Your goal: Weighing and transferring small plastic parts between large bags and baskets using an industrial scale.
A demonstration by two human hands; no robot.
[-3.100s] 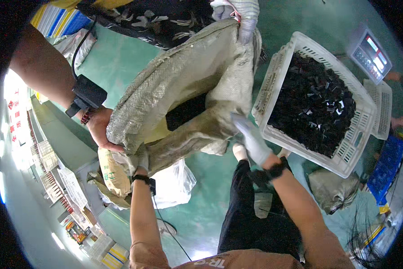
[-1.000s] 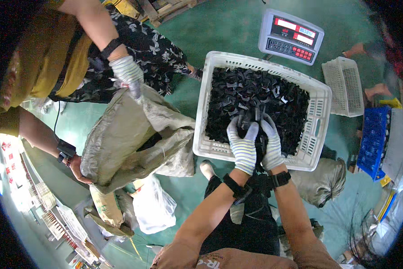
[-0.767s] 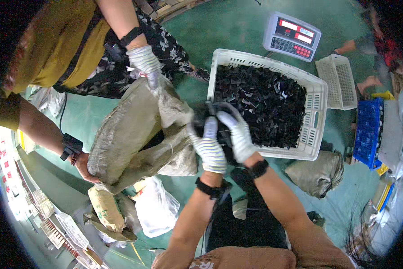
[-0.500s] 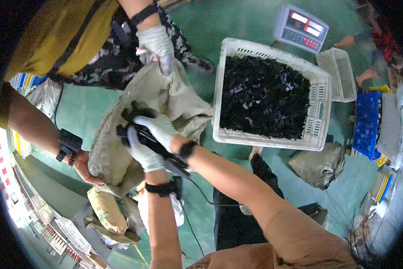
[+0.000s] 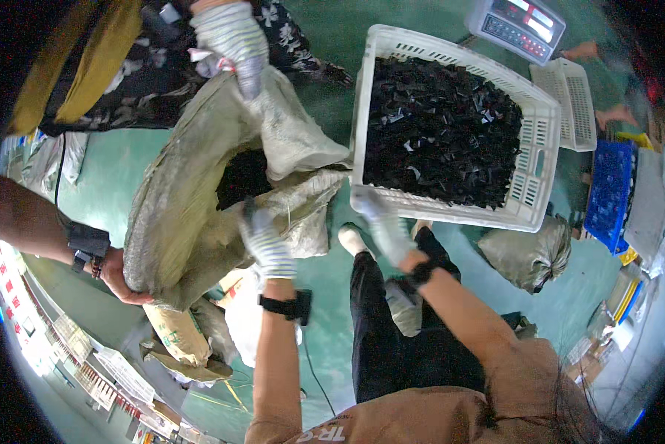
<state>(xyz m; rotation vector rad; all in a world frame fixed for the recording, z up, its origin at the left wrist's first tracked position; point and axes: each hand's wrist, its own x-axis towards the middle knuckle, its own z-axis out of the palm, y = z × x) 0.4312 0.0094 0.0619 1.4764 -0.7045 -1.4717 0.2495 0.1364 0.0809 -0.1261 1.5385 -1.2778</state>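
A large dusty tan sack is held with its mouth wide, black pieces showing inside. My gloved left hand lies against the sack's near lip, fingers spread and nothing in them. My gloved right hand, blurred, is at the near corner of a white slotted crate heaped with small black parts; it holds nothing. Another person's gloved hand grips the sack's top edge. A bare hand with a black wrist device holds its left side.
A weighing scale stands behind the crate, with a white crate and a blue crate to the right. A filled grey bag lies on the green floor by my legs. More sacks lie lower left.
Both my hands carried a handful of black parts from the crate to the sack. Now they are empty; the right has swung back to the crate and the left stays at the sack's lip.
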